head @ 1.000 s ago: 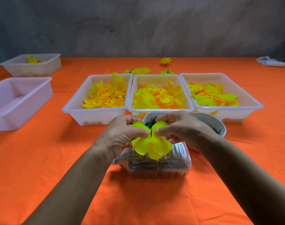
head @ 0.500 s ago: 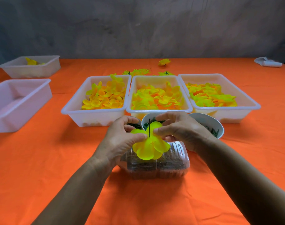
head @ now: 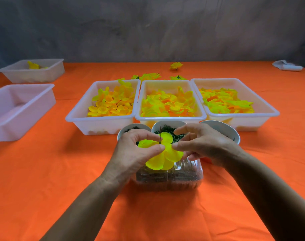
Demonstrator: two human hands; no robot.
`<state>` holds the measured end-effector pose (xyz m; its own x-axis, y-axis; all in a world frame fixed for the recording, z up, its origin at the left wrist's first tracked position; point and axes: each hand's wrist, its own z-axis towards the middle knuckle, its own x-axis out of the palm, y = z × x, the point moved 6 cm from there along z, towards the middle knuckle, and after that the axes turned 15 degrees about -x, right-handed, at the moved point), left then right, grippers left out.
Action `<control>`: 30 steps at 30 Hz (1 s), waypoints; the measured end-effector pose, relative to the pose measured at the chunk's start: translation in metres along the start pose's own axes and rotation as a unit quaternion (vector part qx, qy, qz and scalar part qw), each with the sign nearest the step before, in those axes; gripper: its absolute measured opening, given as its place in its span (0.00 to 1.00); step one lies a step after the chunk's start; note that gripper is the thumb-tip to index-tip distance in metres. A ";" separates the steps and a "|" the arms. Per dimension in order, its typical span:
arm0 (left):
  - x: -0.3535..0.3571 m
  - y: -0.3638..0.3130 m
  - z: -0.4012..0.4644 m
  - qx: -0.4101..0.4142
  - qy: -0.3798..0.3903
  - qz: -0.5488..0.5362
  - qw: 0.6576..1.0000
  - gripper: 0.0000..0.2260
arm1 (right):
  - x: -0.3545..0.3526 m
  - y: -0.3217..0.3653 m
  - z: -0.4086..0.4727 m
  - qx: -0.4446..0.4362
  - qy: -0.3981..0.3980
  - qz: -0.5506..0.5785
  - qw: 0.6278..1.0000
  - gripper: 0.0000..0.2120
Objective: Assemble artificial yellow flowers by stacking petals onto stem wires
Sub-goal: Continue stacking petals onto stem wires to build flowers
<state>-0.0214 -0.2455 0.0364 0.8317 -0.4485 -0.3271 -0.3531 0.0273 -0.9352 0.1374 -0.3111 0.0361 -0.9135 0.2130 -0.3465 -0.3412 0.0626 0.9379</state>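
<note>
Sitting threaded on a thin dark stem wire (head: 160,135), a yellow petal layer (head: 163,152) hangs above a clear plastic container (head: 169,178) near the front of the orange table (head: 44,171), with the wire's tip poking up through its middle. The person's left hand (head: 136,153) pinches the petal at the wire between thumb and curled fingers, while the right hand (head: 202,145) hovers just beside it with its fingers spread and loose, the thumb tip close to the petal's right edge, gripping nothing that I can make out. Behind the hands stand small white bowls (head: 219,129) holding dark green bits, and behind those three white bins (head: 103,122) filled with yellow and orange petals. A few finished flowers (head: 176,65) lie farther back on the cloth, and two more bins (head: 23,108) sit well off to the left, one with a yellow piece inside. By my reckoning this bloom is barely begun: only one layer appears to be on the wire, so more petals from the bins still have to go on.
</note>
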 end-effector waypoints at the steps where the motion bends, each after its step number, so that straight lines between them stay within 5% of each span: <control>1: 0.000 0.001 0.000 0.001 -0.003 -0.003 1.000 0.06 | 0.000 0.000 -0.001 0.002 -0.003 0.013 1.000 0.20; 20: 0.000 0.006 0.015 0.045 0.015 0.005 0.999 0.12 | 0.009 -0.008 -0.002 -0.005 -0.005 0.054 0.999 0.15; 25: 0.002 0.003 0.014 0.043 0.022 0.036 0.998 0.09 | 0.004 0.012 -0.005 -0.114 -0.073 -0.088 0.987 0.11; 30: 0.000 0.005 0.007 0.070 -0.022 0.037 0.997 0.08 | 0.017 0.026 -0.006 -0.180 -0.059 -0.086 0.978 0.05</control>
<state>-0.0200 -0.2390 0.0312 0.8251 -0.4012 -0.3978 -0.3525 0.1845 -0.9174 0.1112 -0.3121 0.0548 -0.8106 0.3423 -0.4751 -0.5635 -0.2354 0.7919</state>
